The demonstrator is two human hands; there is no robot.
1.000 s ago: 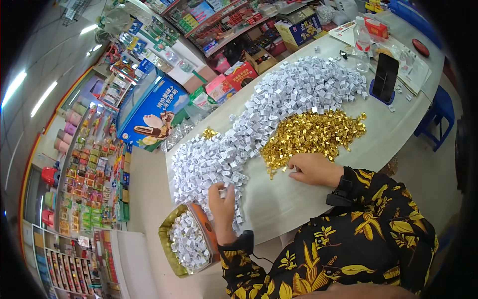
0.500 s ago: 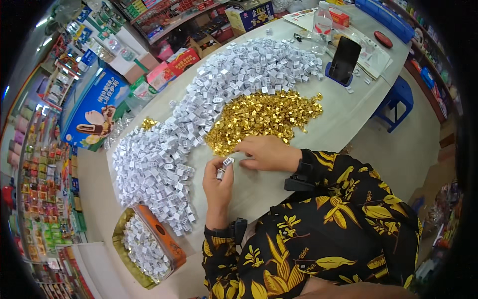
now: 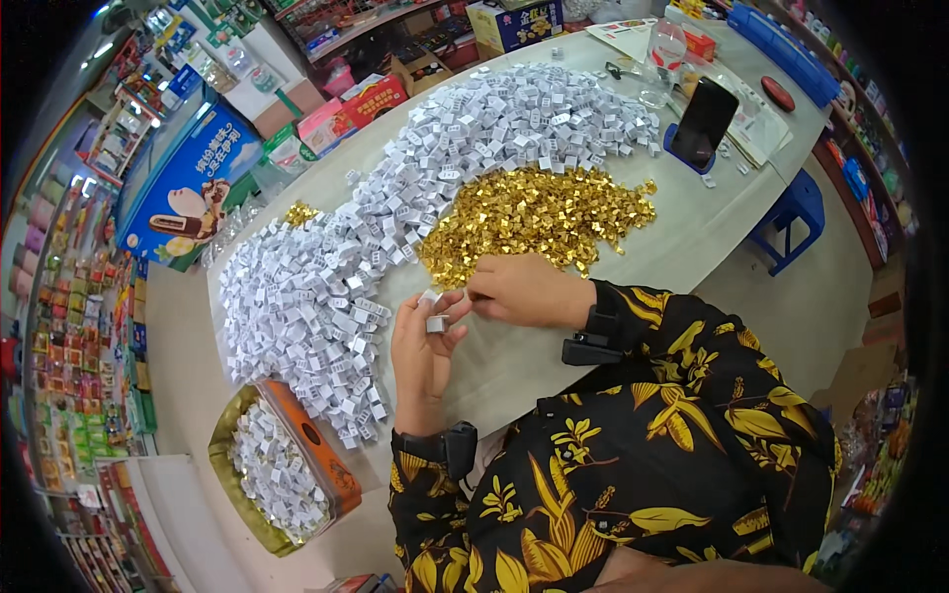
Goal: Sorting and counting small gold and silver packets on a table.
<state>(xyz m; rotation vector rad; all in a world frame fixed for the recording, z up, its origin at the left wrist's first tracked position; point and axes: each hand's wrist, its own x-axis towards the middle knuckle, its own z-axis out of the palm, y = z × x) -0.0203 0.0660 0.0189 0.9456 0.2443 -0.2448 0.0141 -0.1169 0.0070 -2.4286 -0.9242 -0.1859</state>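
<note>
My left hand is raised over the table's near side, palm turned inward. A small white printed block rests in its curled fingers, and a second white piece shows at the fingertips. Right beside those fingertips is my right hand, its fingers drawn together at the near edge of a heap of shiny gold pieces. Whatever the right fingers pinch is hidden. White blocks like the held ones lie in a long heap, which curves around the gold heap's left and far sides.
An orange-sided box with a green-yellow lining, full of white blocks, stands at the table's left corner. A phone on a blue stand, a clear bottle and papers are at the far right. A blue stool stands beyond the edge.
My left hand has turned and loosened its fingers, showing the block in them more fully. My right fingers have closed together near the left fingertips. The whole view has shifted slightly.
</note>
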